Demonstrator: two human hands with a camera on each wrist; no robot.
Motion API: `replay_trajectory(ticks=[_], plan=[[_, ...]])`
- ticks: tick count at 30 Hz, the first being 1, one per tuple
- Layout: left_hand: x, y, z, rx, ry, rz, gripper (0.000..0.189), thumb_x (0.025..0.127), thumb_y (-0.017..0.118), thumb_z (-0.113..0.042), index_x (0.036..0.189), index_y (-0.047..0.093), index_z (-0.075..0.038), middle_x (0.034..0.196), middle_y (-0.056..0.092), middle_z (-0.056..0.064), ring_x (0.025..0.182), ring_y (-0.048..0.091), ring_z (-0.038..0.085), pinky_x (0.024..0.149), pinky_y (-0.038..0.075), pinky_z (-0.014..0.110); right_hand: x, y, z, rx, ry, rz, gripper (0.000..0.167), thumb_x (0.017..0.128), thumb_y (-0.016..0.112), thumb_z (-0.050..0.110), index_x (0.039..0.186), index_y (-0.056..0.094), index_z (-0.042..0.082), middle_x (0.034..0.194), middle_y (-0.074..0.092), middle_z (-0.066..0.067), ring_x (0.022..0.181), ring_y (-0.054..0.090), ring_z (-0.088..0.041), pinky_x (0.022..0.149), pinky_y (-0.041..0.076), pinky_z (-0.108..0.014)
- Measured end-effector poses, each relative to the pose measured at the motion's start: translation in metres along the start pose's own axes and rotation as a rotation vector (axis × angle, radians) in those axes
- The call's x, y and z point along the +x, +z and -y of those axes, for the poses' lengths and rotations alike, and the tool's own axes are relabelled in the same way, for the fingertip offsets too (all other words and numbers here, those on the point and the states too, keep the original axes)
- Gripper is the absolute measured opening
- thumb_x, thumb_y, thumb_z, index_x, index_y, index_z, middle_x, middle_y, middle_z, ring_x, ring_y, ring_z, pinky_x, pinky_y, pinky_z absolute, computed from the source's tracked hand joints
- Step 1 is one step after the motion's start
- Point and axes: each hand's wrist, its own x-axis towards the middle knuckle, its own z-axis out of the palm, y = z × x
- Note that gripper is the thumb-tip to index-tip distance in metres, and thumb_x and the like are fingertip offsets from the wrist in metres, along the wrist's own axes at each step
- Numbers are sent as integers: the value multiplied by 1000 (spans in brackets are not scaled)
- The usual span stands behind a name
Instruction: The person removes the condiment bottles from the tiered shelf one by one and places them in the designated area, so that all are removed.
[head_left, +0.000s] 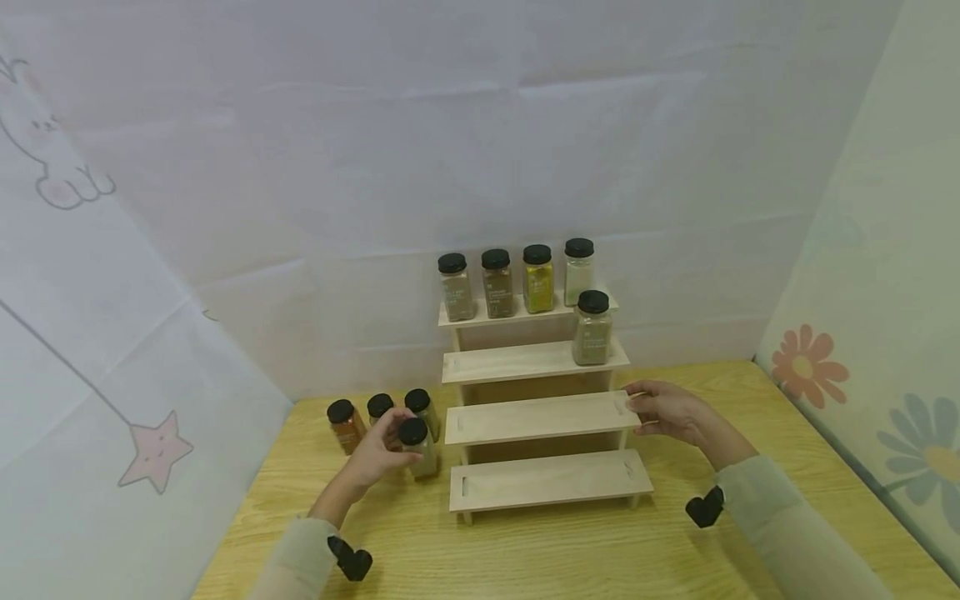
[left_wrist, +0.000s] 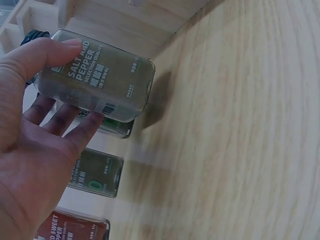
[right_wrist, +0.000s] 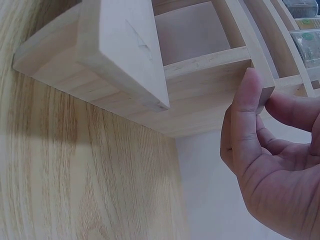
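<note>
My left hand [head_left: 372,454] grips a glass spice jar [head_left: 422,460] with a black lid, left of the wooden tiered rack [head_left: 540,421]. In the left wrist view this spice jar [left_wrist: 102,75] reads "Salt and Pepper"; the thumb lies across its label and the fingers are behind it. On the other side, my right hand [head_left: 671,412] pinches the right end of the rack's second shelf from the bottom. The right wrist view shows the thumb and fingers of that hand [right_wrist: 275,165] at the shelf's corner.
Behind the left hand stand more jars, among them a red-brown jar [head_left: 347,429] and a greenish jar [head_left: 424,408]. Several jars, one a yellow jar [head_left: 538,279], line the top shelf. A single jar [head_left: 592,329] is on the shelf below, at its right end. White cloth [head_left: 375,167] hangs behind.
</note>
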Motion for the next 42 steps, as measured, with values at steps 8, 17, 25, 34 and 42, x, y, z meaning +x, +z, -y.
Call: replay_trajectory(ticks=[8,17,25,34,42], plan=[[1,3,11,-21,-5,-27,65,80,85,-3,133,48,-9,132,58,13,118,58,23,90,52,33,1,0,-1,2,-1,-3,58,105,54,10,152,26,-8,98,43,-6,81,47,-16,82,59,-35],[0,6,16,-66,25,-12,66,81,83,1,134,45,-3,134,54,22,116,57,26,87,54,32,1,-1,-2,6,-4,2,58,105,54,11,152,26,-8,98,43,-6,79,47,-15,80,59,-34],[1,6,10,13,25,3,67,83,83,-3,137,44,-6,138,53,20,120,55,29,92,49,33,2,-1,-4,5,-7,3,57,106,53,11,152,25,-7,94,42,-5,77,45,-14,81,59,-34],[6,-1,-32,112,119,-5,60,92,77,-18,142,47,-1,136,53,24,125,53,40,102,48,38,3,0,-6,13,-9,4,56,105,53,11,151,26,-8,99,42,-5,82,47,-15,79,58,-33],[30,12,-87,167,251,-69,37,97,70,-16,131,58,-6,124,63,17,112,62,30,93,54,34,1,0,-3,16,-12,-7,55,105,53,9,150,27,-9,98,43,-5,82,47,-16,81,58,-34]])
